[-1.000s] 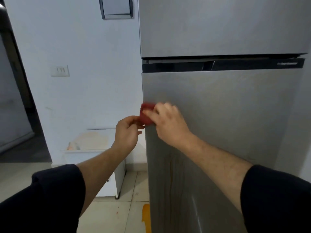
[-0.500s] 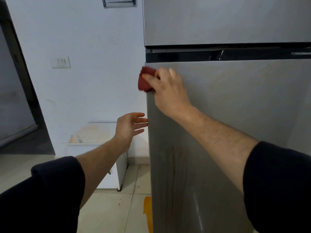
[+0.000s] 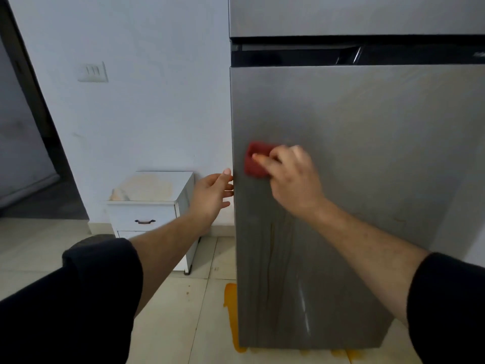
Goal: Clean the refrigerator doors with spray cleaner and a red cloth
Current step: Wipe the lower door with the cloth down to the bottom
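The grey refrigerator fills the right half of the view, with its lower door under a dark gap and the upper door at the top. My right hand holds a folded red cloth against the lower door near its left edge, thumb across the cloth; the hand is motion-blurred. My left hand is spread with straight fingers, and its fingertips reach the door's left edge just below the cloth. Brownish drip streaks run down the lower part of the door. No spray bottle is in view.
A small white drawer cabinet stands against the wall left of the fridge. An orange spill marks the tiled floor at the fridge's base. A wall switch and a dark doorway lie further left.
My right hand slid the cloth up to the lower door's top left corner, then down to mid-height. My left hand let go of the cloth and stays spread by the door's edge.
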